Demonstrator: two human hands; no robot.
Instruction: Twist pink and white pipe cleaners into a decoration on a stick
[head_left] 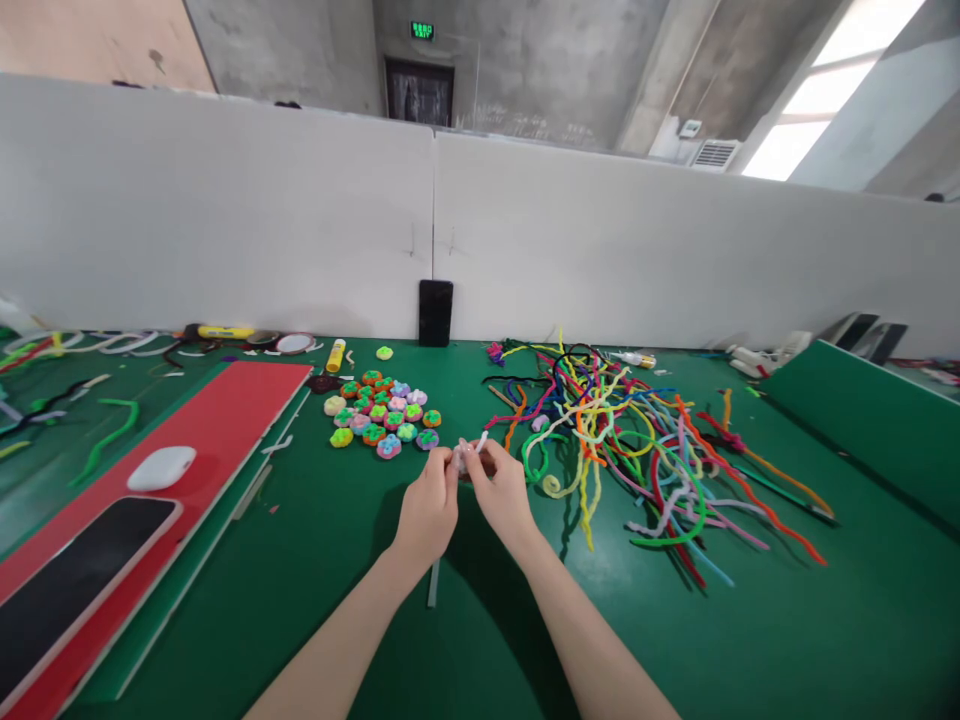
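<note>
Near the middle of the green table point(337, 600), my left hand point(430, 505) and my right hand point(501, 490) meet, fingertips pinched round a small white fuzzy piece point(460, 458). A short white end of it sticks up by my right fingers. Its exact shape is mostly hidden by the fingers. Just beyond and left of my hands lies a group of small colourful flower-like discs point(392, 418). To the right spreads a loose tangle of many-coloured fuzzy stems point(600, 420). A thin pale strip point(433, 585) lies below my left hand.
On the left, a red board point(225, 420) bears a white case point(162, 468) and a phone point(82, 590). A black phone point(435, 312) leans on the white partition point(300, 220). A yellow glue stick point(336, 355) stands behind the discs. A green panel point(870, 430) is at the right.
</note>
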